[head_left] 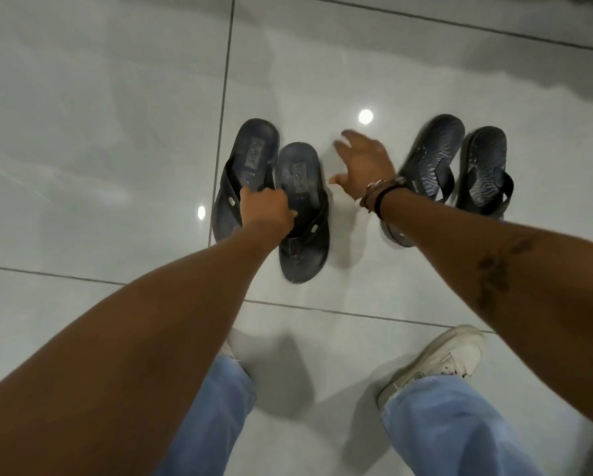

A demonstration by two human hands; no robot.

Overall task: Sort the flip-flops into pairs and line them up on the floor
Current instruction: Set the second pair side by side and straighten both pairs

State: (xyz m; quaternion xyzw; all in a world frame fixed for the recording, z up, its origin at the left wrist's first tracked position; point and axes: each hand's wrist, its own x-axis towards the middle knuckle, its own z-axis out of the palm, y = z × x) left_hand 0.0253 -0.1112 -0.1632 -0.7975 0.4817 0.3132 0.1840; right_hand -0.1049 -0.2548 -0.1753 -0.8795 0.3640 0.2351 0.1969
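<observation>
Two dark flip-flop pairs lie on the glossy grey tile floor. The left pair has a flat label on each footbed: one flip-flop lies further back, its mate beside it, nearer me. My left hand is closed over the straps where these two meet. The right pair has a wavy pattern: one flip-flop is partly hidden by my right wrist, the other lies to its right. My right hand hovers between the pairs, fingers spread, holding nothing.
My legs in light blue jeans and a white sneaker stand at the bottom of the view. Dark grout lines cross the tiles. Ceiling lights reflect on the floor near the flip-flops.
</observation>
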